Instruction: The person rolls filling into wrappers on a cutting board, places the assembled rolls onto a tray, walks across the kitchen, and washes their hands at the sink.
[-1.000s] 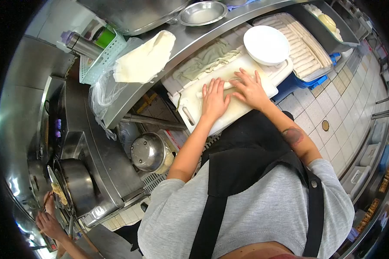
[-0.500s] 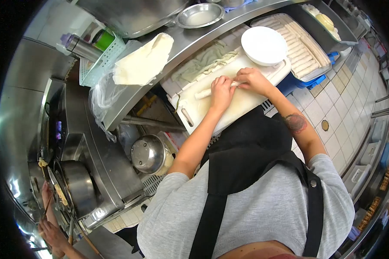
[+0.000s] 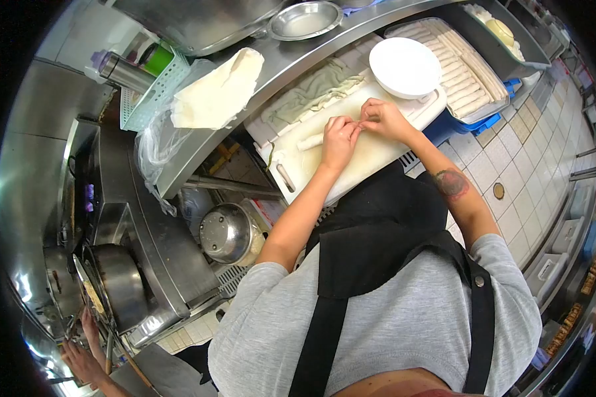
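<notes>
A pale, uncooked spring roll point(image 3: 309, 143) lies on the white cutting board point(image 3: 371, 159), its left end showing past my left hand. My left hand point(image 3: 339, 140) is closed over the roll's right part, with the fingers bent down onto it. Close beside it, my right hand point(image 3: 383, 119) is pinched at the roll's right end, the fingertips of both hands nearly meeting. What lies between the fingertips is mostly hidden. Just beyond the hands, a white bowl point(image 3: 405, 66) sits at the board's far right corner. A greenish cloth point(image 3: 304, 99) lies behind the board.
A tray point(image 3: 496, 112) of rolled spring rolls stands to the right, before a grey bin point(image 3: 533, 63). Wrapper sheets point(image 3: 218, 92) lie on the steel shelf at left, near a metal bowl point(image 3: 304, 21). Lower left, another person's hands point(image 3: 86, 360) work by a pot point(image 3: 116, 288).
My right hand has shifted slightly up and left, its fingertips now pinched beside my left hand. The roll stays in place. The other person's hands have moved lower by the pot.
</notes>
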The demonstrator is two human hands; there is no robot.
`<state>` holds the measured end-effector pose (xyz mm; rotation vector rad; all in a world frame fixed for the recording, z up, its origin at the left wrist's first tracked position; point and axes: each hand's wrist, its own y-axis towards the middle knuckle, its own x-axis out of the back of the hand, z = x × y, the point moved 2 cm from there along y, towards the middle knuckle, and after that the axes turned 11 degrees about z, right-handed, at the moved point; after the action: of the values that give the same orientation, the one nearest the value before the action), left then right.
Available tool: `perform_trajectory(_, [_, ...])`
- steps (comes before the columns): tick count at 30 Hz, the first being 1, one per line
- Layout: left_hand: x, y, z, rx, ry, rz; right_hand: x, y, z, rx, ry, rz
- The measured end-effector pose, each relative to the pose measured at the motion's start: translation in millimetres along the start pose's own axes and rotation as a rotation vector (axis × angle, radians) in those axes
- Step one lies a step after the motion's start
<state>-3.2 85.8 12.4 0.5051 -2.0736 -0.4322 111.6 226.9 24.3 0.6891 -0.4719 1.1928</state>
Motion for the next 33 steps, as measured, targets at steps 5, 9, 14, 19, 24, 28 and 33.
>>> perform_trajectory(5, [-0.7, -1.5, 1.8, 0.009, -0.014, -0.022, -2.9, -2.9, -11.0, -0.01, -0.001, -0.062])
perform_trajectory(9, [2.6, -5.9, 5.7, 0.063, -0.091, -0.03, 5.3, -16.5, 2.2, 0.084, -0.137, -0.098])
perform_trajectory(14, [6.4, -8.8, 10.5, -0.031, 0.022, -0.053, -2.9, -12.5, -8.4, 0.12, -0.181, -0.089])
perform_trajectory(19, [-13.7, -10.2, 28.7, -0.095, 0.12, -0.032, -12.2, 2.8, -11.3, -0.009, -0.095, -0.019])
perform_trajectory(24, [10.3, -15.8, 18.8, 0.0, 0.034, -0.088, -6.8, 6.2, 24.0, 0.07, -0.024, -0.04])
perform_trajectory(28, [3.0, -18.3, 26.2, 0.009, 0.017, -0.009, -8.1, 2.9, 11.7, 0.099, -0.121, -0.004])
perform_trajectory(33, [-1.7, -18.8, 24.7, -0.028, 0.058, -0.055, -11.7, 3.9, 10.6, 0.101, -0.099, -0.036])
